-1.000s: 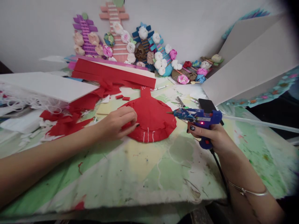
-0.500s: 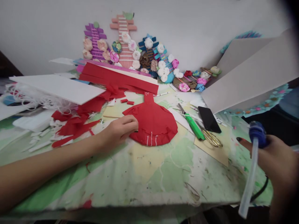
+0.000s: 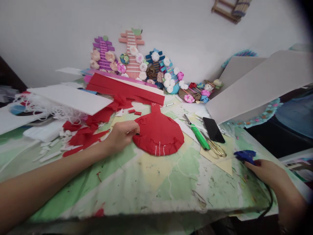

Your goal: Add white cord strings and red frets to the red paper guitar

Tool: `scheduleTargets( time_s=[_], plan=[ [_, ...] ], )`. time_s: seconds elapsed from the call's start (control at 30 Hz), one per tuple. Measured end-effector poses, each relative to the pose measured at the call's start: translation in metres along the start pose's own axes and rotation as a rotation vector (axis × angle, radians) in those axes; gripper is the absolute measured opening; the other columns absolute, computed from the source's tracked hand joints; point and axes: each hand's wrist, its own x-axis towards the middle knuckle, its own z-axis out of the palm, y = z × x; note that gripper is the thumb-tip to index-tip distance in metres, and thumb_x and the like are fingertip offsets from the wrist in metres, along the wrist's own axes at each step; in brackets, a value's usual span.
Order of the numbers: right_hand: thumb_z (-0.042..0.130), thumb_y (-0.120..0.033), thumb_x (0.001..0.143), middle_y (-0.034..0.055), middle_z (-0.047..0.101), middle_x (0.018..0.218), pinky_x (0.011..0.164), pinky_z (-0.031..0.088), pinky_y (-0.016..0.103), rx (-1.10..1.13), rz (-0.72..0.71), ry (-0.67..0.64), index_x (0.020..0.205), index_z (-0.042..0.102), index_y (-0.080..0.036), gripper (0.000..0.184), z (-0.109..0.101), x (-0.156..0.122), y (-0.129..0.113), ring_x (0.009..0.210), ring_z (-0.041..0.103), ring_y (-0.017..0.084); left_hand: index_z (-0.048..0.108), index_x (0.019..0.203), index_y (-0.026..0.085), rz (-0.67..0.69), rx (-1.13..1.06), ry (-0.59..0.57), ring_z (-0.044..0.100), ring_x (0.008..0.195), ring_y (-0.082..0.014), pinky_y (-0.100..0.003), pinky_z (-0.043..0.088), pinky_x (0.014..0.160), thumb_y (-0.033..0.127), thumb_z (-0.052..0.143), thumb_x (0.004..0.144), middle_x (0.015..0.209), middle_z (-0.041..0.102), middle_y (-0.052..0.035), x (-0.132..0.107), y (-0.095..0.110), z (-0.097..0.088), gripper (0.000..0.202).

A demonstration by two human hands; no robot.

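- Table (image 3: 110, 192): green and white cover, stained and marked; it carries everything reported below.
- Grey board (image 3: 251, 88): stands tilted at the far right.
- Craft guitars (image 3: 132, 62): a row along the wall, trimmed with paper flowers.
- Red form (image 3: 162, 129): flat on the table, mid-width, neck pointing to the wall; three white lines near its lower edge.
- Left hand (image 3: 126, 134): fingers bent, tips at the red form's left edge; I cannot tell whether they pinch it.
- Right hand (image 3: 267, 173): out at the table's right side, fingers against the glue gun (image 3: 245, 156); blur prevents me from telling whether it grasps or has released it.
- Phone (image 3: 213, 130): right of the red form, dark face up.
- Cutter (image 3: 200, 137): green, between form and phone, beside the scissors (image 3: 217, 149).
- Red bits (image 3: 138, 113): two, left of the neck.
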Motion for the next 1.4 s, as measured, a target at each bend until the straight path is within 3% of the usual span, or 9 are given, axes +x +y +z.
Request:
scheduleTargets(
  time_s=[0.1, 0.23, 0.33, 0.43, 0.63, 0.97, 1.13, 1.3, 1.4],
  plan=[
    [0.051, -0.061, 0.073, 0.0295, 0.06, 0.114, 0.066, 0.039, 0.052, -0.072, 0.071, 0.062, 0.087, 0.069, -0.025, 0.042, -0.025, -0.014, -0.026, 0.1, 0.06, 0.045, 0.053, 0.066, 0.017, -0.042, -0.002, 0.03, 0.058, 0.063, -0.0118, -0.023, 0.046, 0.063, 0.004, 0.043, 0.074, 0.067, 0.063, -0.0001, 0.0, -0.007, 0.001, 0.018],
    [0.048, -0.044, 0.08, 0.0249, 0.062, 0.108, 0.086, 0.041, 0.05, 0.135, -0.308, 0.282, 0.11, 0.061, -0.015, 0.044, -0.056, -0.038, -0.085, 0.112, 0.053, 0.039, 0.053, 0.065, 0.017, -0.042, -0.019, 0.045, 0.06, 0.063, -0.0118, -0.023, 0.047, 0.062, 0.001, 0.042, 0.067, 0.067, 0.065, 0.0003, 0.001, -0.014, 0.005, 0.02],
    [0.054, -0.047, 0.077, 0.0141, 0.063, 0.105, 0.076, 0.047, 0.043, 0.471, -0.476, 0.129, 0.11, 0.058, -0.018, 0.044, -0.066, -0.049, -0.14, 0.089, 0.062, 0.03, 0.054, 0.063, 0.018, -0.047, -0.033, 0.064, 0.061, 0.062, -0.0117, -0.023, 0.048, 0.061, 0.002, 0.043, 0.067, 0.065, 0.065, 0.0008, 0.001, -0.017, 0.006, 0.02],
    [0.059, -0.048, 0.074, 0.0139, 0.057, 0.112, 0.078, 0.045, 0.041, 0.663, -0.58, -0.093, 0.107, 0.058, -0.018, 0.044, -0.063, -0.051, -0.197, 0.086, 0.06, 0.026, 0.057, 0.062, 0.017, -0.076, -0.05, 0.077, 0.062, 0.062, -0.0122, -0.023, 0.049, 0.062, 0.003, 0.045, 0.068, 0.064, 0.067, 0.0003, 0.0, -0.019, 0.006, 0.019],
    [0.069, -0.052, 0.066, 0.008, 0.06, 0.085, 0.076, 0.044, 0.039, 0.782, -0.528, -0.221, 0.083, 0.055, -0.022, 0.037, -0.041, -0.034, -0.272, 0.082, 0.059, 0.025, 0.06, 0.06, 0.018, -0.137, -0.027, 0.109, 0.062, 0.059, -0.0136, -0.025, 0.049, 0.058, 0.004, 0.049, 0.065, 0.062, 0.067, -0.0001, -0.001, -0.024, 0.003, 0.018],
    [0.07, -0.038, 0.058, 0.0134, 0.06, 0.108, 0.083, 0.044, 0.038, 0.993, -0.298, -0.236, 0.091, 0.055, -0.019, 0.041, -0.024, -0.03, -0.275, 0.103, 0.055, 0.03, 0.066, 0.059, 0.016, -0.443, -0.168, 0.125, 0.064, 0.06, -0.0157, -0.025, 0.051, 0.057, 0.013, 0.063, 0.061, 0.062, 0.069, -0.0018, 0.009, -0.025, 0.003, 0.005],
    [0.068, -0.029, 0.059, 0.0088, 0.066, 0.088, 0.063, 0.048, 0.033, 1.218, -0.139, -0.375, 0.088, 0.055, -0.019, 0.034, -0.028, -0.034, -0.272, 0.081, 0.063, 0.025, 0.068, 0.067, 0.016, -0.691, -0.426, 0.175, 0.066, 0.06, -0.0179, -0.028, 0.054, 0.059, 0.024, 0.077, 0.053, 0.063, 0.07, -0.0028, 0.01, -0.027, 0.004, 0.018],
    [0.067, -0.023, 0.057, 0.0079, 0.07, 0.072, 0.06, 0.052, 0.034, 1.508, -0.132, -0.572, 0.08, 0.06, -0.019, 0.024, -0.03, -0.037, -0.27, 0.07, 0.067, 0.025, 0.066, 0.07, 0.015, -0.722, -0.626, 0.23, 0.065, 0.06, -0.0176, -0.031, 0.055, 0.063, 0.029, 0.076, 0.054, 0.064, 0.069, -0.0035, 0.006, -0.034, 0.009, 0.023],
    [0.066, -0.021, 0.055, 0.0059, 0.07, 0.068, 0.061, 0.051, 0.033, 1.636, -0.143, -0.57, 0.083, 0.061, -0.018, 0.029, -0.033, -0.042, -0.271, 0.066, 0.066, 0.023, 0.064, 0.081, 0.015, -0.703, -0.658, 0.283, 0.065, 0.062, -0.019, -0.035, 0.056, 0.064, 0.036, 0.07, 0.064, 0.064, 0.067, -0.0027, 0.003, -0.036, 0.01, 0.027]
  ],
)
